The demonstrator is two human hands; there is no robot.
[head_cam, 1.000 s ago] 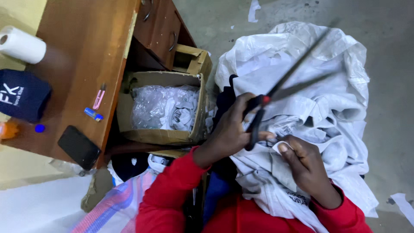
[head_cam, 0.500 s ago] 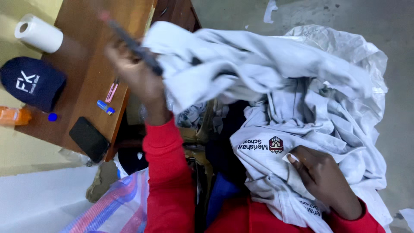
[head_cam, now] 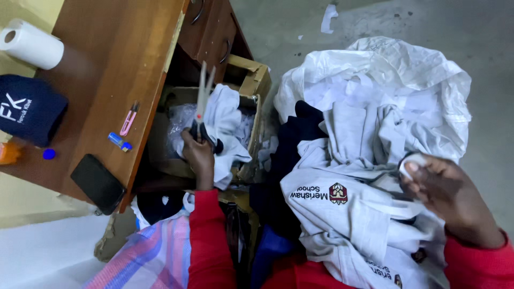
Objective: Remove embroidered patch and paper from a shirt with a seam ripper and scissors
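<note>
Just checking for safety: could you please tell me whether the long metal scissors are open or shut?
Open, slightly: the long metal scissors in the left hand point upward, blade tips parted in a narrow V.

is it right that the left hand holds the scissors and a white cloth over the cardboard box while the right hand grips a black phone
Not quite. In the head view the right hand pinches a small white scrap, not the phone, which lies on the desk. The left hand does hold the scissors and white cloth over the cardboard box.

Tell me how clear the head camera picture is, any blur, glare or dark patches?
Head view: mostly sharp and evenly lit; the left hand holding scissors over the cardboard box is crisp. The space under the wooden desk lies in deep shadow. The right hand is slightly soft. No strong glare.
</note>
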